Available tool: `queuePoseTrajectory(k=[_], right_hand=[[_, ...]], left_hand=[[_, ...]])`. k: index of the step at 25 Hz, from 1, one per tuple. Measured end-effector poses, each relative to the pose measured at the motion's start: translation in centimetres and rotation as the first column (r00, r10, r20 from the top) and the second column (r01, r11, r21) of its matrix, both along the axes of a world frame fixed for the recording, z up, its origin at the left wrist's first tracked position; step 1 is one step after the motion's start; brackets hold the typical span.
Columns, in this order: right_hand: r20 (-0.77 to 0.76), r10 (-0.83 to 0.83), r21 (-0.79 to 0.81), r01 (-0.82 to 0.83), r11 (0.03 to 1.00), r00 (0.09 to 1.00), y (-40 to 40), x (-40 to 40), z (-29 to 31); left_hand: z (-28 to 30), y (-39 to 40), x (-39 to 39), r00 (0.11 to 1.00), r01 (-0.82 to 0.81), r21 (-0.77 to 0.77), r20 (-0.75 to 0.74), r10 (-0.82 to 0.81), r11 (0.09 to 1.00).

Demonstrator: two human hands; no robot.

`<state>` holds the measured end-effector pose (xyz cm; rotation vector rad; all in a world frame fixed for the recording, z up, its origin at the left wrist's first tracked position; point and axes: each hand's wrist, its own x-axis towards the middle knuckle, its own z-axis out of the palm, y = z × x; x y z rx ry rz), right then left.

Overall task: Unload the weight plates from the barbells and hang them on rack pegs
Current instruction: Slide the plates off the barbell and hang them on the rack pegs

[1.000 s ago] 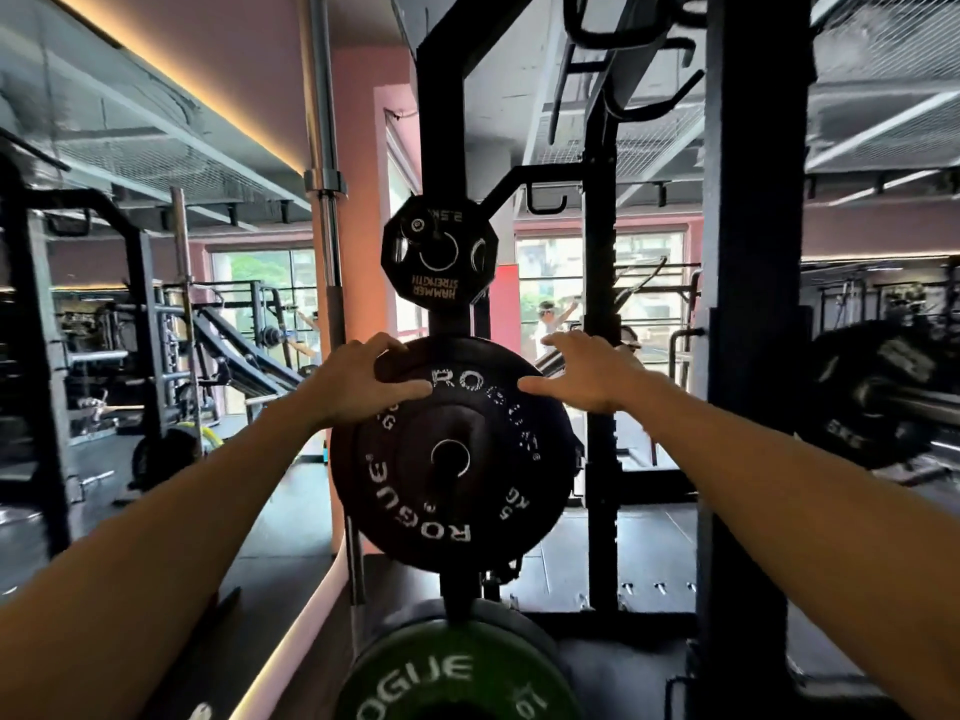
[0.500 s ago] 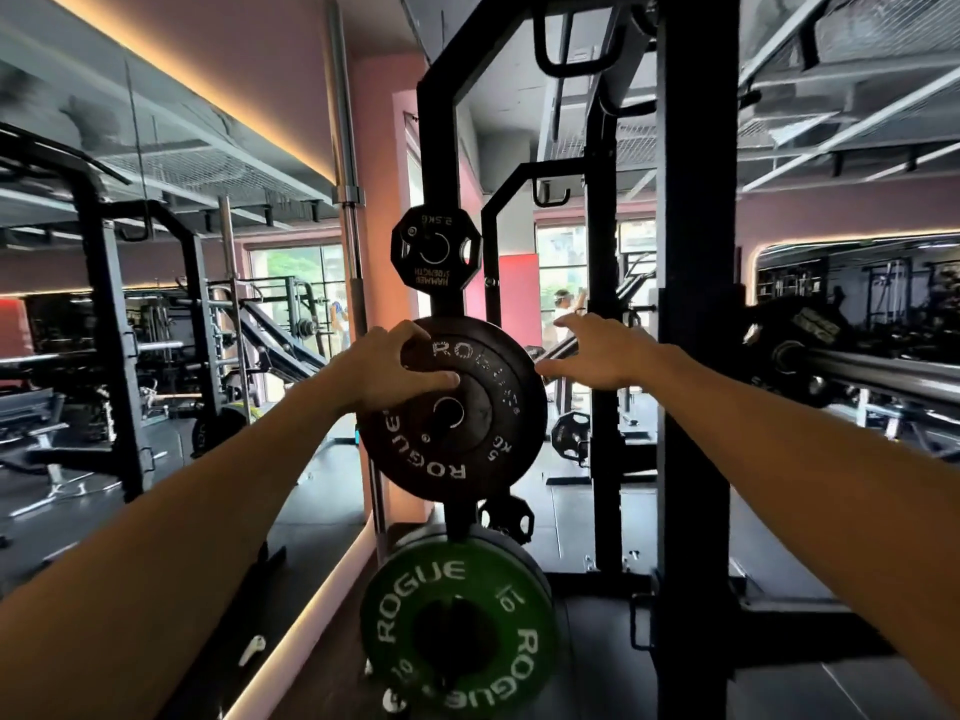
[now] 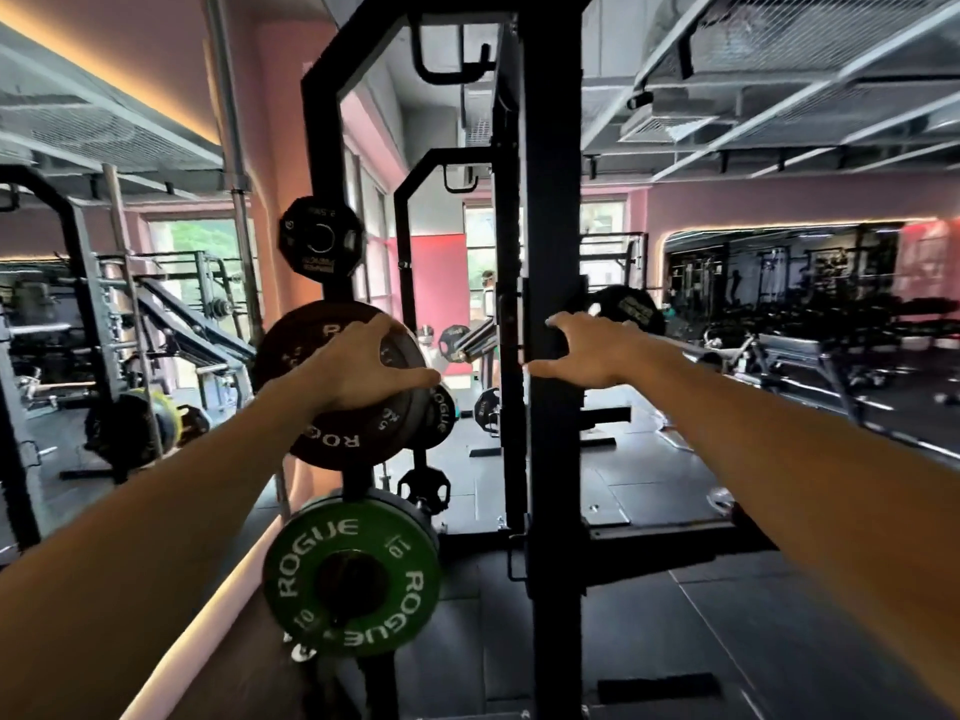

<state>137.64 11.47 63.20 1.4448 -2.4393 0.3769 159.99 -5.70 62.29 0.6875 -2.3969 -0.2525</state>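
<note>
A black Rogue 5 kg plate [image 3: 324,433] hangs on the middle peg of the black rack upright [image 3: 319,122]. My left hand [image 3: 363,368] lies flat on its face, fingers spread, thumb at the plate's right edge. My right hand [image 3: 587,350] is off the plate, open and holding nothing, in front of the nearer black upright [image 3: 553,200]. A small black 2.5 kg plate [image 3: 319,241] hangs on the peg above, and a green Rogue 10 kg plate [image 3: 353,579] on the peg below. Behind the near upright, a black plate [image 3: 631,309] sits on a barbell.
A mirror wall on the left [image 3: 104,330] reflects racks and plates. A vertical steel pipe [image 3: 234,174] runs beside the rack. Benches and machines [image 3: 805,350] fill the right side. A person stands far back by the window [image 3: 488,293]. Dark rubber floor [image 3: 675,641] lies below.
My right hand has come off the black plate and moved right, in front of the near upright. My left hand stays on the plate. The view has pulled back and turned right.
</note>
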Motion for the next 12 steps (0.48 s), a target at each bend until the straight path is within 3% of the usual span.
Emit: queuePoseTrajectory(k=[7, 12], right_hand=[[0.005, -0.125, -0.006, 0.125, 0.992, 0.992, 9.6, -11.4, 0.6], [0.030, -0.126, 0.006, 0.126, 0.992, 0.992, 14.2, -21.2, 0.6]], left_hand=[[0.6, 6.4, -12.8, 0.995, 0.096, 0.006, 0.023, -0.097, 0.995], [0.2, 9.2, -22.4, 0.998, 0.055, 0.015, 0.036, -0.055, 0.998]])
